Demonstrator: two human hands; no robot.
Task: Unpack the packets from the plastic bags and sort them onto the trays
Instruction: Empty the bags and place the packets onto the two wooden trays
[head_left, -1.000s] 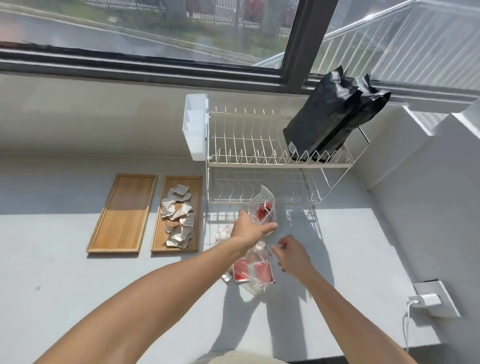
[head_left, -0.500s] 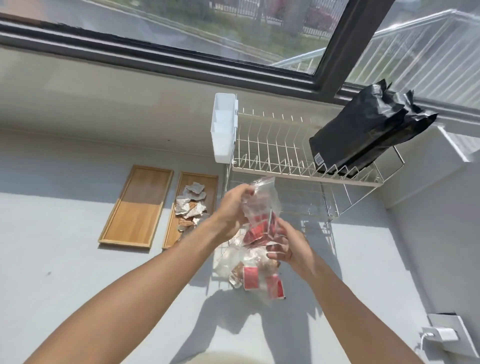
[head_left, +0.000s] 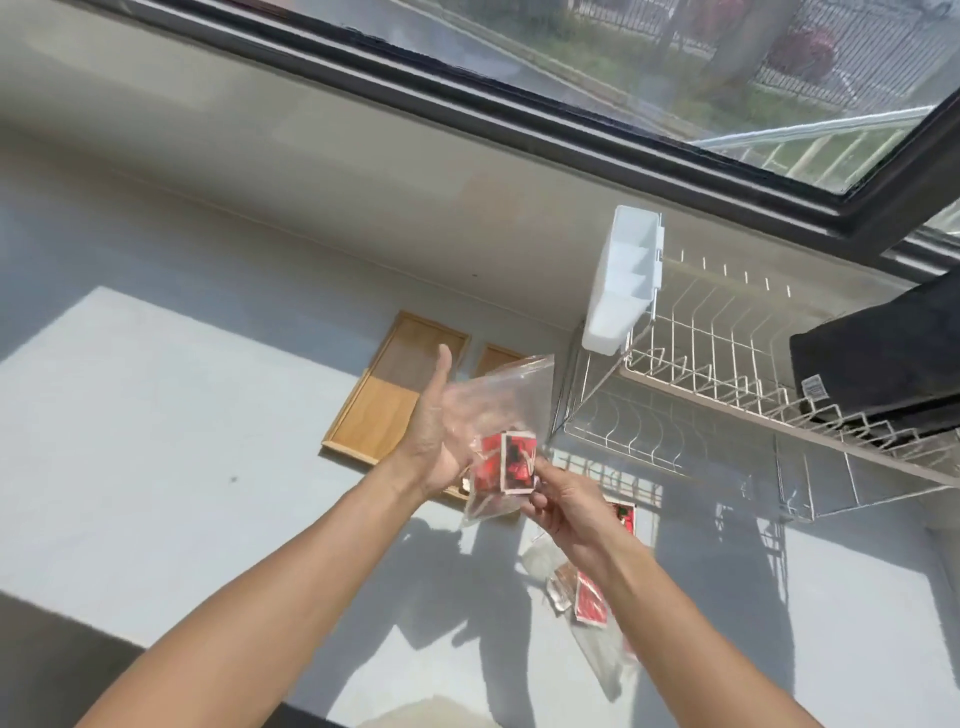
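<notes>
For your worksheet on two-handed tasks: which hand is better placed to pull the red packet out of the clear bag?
Right. The right hand already pinches the red packet, while the left hand supports the clear bag from behind.

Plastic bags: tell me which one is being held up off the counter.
The clear plastic bag between both hands, red packets inside. The other bags lie flat on the counter under the right forearm.

1. Your two arms are bare. You wear no sleeves on them.
2. Your left hand (head_left: 434, 441) has no glove, ring or watch.
3. Your right hand (head_left: 563, 506) has none either.
4. A bit of pale cloth shows down low, by your body.
</notes>
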